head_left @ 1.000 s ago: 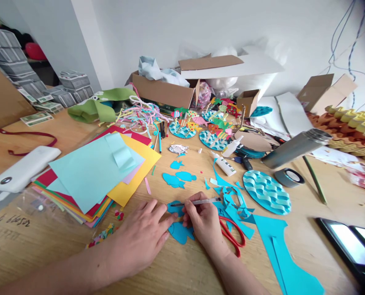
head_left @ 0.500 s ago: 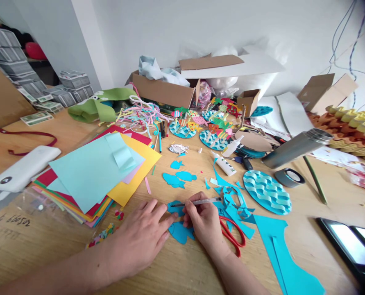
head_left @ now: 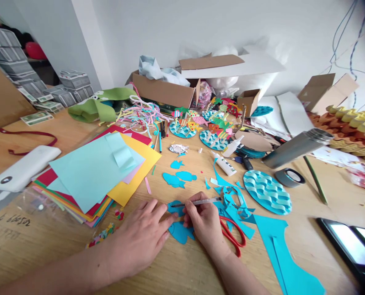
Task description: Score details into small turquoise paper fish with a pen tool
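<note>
My right hand [head_left: 203,219] is closed around a slim clear pen [head_left: 205,201], its tip on a blue paper fish [head_left: 174,207] lying on the table. My left hand [head_left: 148,227] lies flat with fingers apart, its fingertips at the edge of that fish. Just below is a second blue paper fish [head_left: 180,232] with a drawn curved line near its head. Red-handled scissors [head_left: 234,237] rest beside my right hand, their blades hidden. Farther up lie more blue fish cutouts [head_left: 173,180] and a small white patterned fish [head_left: 178,148].
Coloured paper sheets [head_left: 84,172] are stacked at left. Blue scraps [head_left: 234,205], a wavy blue oval [head_left: 267,192], glue bottles [head_left: 224,164] and a steel flask [head_left: 297,147] lie at right. Finished colourful fish pieces [head_left: 214,123] stand toward the back, before a cardboard box [head_left: 165,90].
</note>
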`<act>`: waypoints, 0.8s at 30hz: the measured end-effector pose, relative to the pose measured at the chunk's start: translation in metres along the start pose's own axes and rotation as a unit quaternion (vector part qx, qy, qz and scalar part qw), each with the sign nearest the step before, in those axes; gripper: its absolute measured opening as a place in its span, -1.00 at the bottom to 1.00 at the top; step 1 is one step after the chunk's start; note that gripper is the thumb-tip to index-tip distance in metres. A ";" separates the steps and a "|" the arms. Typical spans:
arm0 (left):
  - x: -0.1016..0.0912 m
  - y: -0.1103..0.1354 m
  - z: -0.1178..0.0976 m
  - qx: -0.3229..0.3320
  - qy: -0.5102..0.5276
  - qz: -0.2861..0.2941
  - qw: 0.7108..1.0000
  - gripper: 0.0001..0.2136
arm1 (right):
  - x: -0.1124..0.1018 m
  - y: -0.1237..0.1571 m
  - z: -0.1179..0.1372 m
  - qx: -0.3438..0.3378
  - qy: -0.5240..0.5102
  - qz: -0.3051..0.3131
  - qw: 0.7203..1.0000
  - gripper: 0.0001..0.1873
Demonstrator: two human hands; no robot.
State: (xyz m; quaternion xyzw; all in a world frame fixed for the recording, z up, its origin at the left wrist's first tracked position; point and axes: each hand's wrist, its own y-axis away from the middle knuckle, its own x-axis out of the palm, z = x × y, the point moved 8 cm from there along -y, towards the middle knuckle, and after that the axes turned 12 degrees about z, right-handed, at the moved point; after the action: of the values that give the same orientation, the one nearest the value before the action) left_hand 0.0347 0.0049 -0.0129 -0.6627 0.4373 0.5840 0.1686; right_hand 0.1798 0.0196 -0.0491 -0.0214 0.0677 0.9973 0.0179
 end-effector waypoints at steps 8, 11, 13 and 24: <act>0.000 0.000 0.002 0.001 0.000 -0.010 1.000 -0.70 | -0.002 0.000 -0.006 -0.007 -0.002 -0.006 1.000 -0.61; 0.000 0.001 0.002 0.002 0.000 -0.010 1.000 -0.70 | -0.001 0.000 -0.005 -0.003 0.002 -0.005 1.000 -0.59; 0.001 0.001 0.001 0.001 -0.003 -0.009 1.000 -0.70 | -0.001 0.000 -0.003 0.003 0.001 -0.003 1.000 -0.59; 0.000 0.000 0.002 0.001 -0.005 -0.004 1.000 -0.70 | 0.000 0.001 0.001 0.002 -0.012 0.005 1.000 -0.66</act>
State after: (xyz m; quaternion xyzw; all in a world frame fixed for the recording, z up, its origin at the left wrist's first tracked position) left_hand 0.0336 0.0059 -0.0133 -0.6614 0.4345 0.5864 0.1732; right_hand 0.1794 0.0191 -0.0484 -0.0095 0.0696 0.9974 0.0134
